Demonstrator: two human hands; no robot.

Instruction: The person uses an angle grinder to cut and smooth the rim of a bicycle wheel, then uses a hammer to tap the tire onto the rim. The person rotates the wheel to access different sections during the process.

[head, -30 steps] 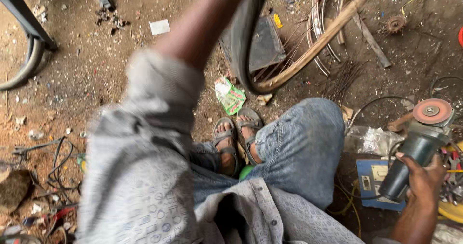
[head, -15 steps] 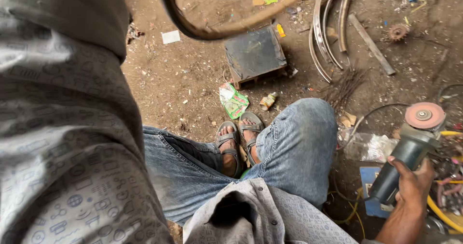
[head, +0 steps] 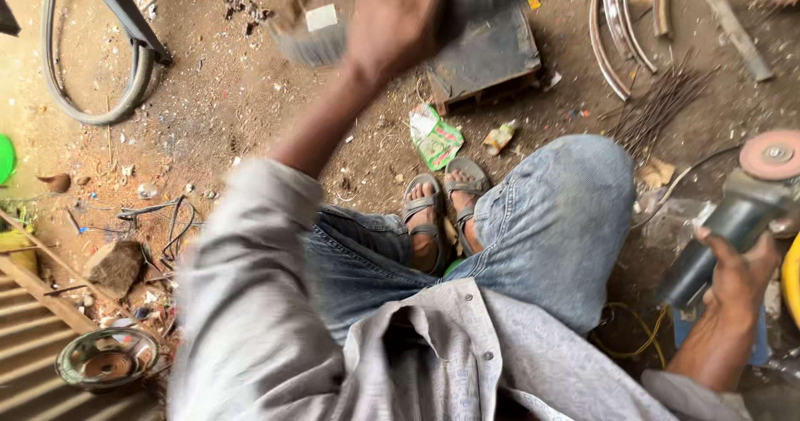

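Observation:
My left hand [head: 392,25] is raised over the dirt floor at the top centre, blurred by motion. Its fingers are closed around a blurred grey rim-like piece [head: 312,46] that runs off to both sides. My right hand [head: 737,279] at the right edge grips the dark body of an angle grinder [head: 717,238], whose reddish disc [head: 771,154] points up and away. Between the hands are my jeans-clad knees and my sandalled feet [head: 442,213], crossed on the ground.
A dark metal block [head: 492,54] lies beyond my feet, with a green wrapper [head: 437,138] beside it. Curved metal rims [head: 612,38] and a bundle of thin spokes [head: 658,104] lie top right. A hose loop [head: 92,96] is top left; a stone [head: 117,263] and corrugated sheet [head: 33,363] bottom left.
My left arm swung from filling the left of the view up to top centre, carrying the rim-like piece, now blurred. The right hand kept holding the grinder in the same place.

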